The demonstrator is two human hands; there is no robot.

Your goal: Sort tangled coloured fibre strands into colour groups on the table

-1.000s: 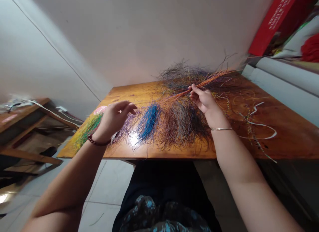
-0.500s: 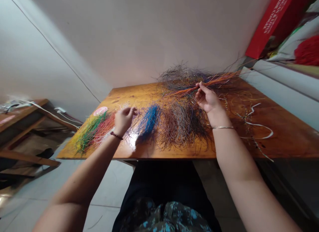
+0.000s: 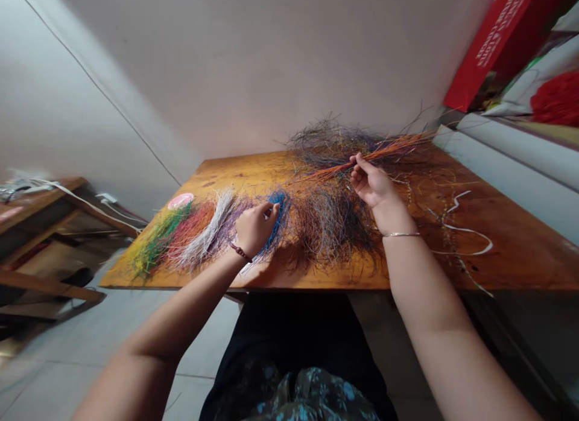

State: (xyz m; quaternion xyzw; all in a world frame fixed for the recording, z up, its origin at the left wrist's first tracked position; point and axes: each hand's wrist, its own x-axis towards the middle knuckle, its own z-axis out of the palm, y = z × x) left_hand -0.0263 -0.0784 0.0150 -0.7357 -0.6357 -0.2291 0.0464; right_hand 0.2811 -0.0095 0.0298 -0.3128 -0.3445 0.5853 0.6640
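My right hand (image 3: 368, 178) pinches a long bundle of thin orange strands (image 3: 393, 148) between thumb and fingertips. The bundle slants across the back of the table, mixed with some darker strands. Over the blue strands (image 3: 279, 213) is my left hand (image 3: 257, 227), its fingers curled in and the thumb near the index finger; anything in them is too small to make out. To its left lie white strands (image 3: 215, 222), a red-pink pile (image 3: 192, 228) and green strands (image 3: 169, 231) beside yellow ones. Brown and grey strands (image 3: 332, 222) lie below my right hand.
A tangled heap of dark strands (image 3: 325, 137) lies at the back of the wooden table (image 3: 271, 279), against the wall. White cord (image 3: 474, 235) curls at the right. A red box (image 3: 486, 47) stands at the back right, and a wooden stool (image 3: 45, 222) at the left.
My left hand has moved right, from above the white strands to the blue ones, uncovering the white pile. My right hand still holds the orange bundle and has shifted slightly left.
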